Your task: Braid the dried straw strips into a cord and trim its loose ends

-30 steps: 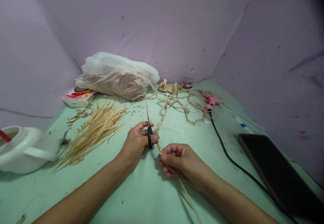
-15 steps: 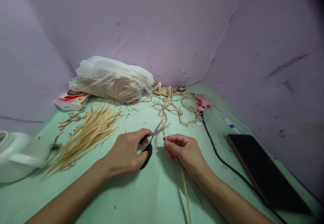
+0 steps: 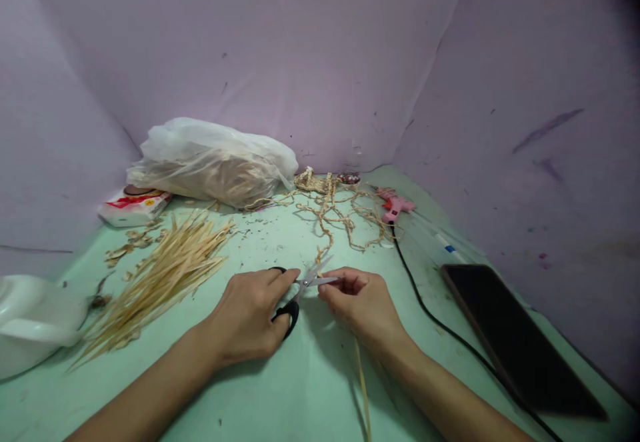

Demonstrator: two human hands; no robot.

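My left hand is closed through the black handles of a pair of scissors, whose blades stand apart. One blade reaches to the fingertips of my right hand. Those fingers pinch the near end of a twisted straw cord, and the open blades lie around that end. From beneath my right hand a loose straw strand runs toward me. The cord leads back to a tangle of the same cord near a small woven straw piece. Exactly where the fingers meet the cord is partly hidden by the blade.
Flat straw strips lie in a bundle on the left, near a white plastic jug. A clear bag and a red-and-white box sit behind. On the right are a pink glue gun, its black cable and a dark phone.
The scissors have moved to the right and opened wider, bringing their blades around the cord at my right fingertips. My right hand has stayed nearly in place. The view has shifted slightly.
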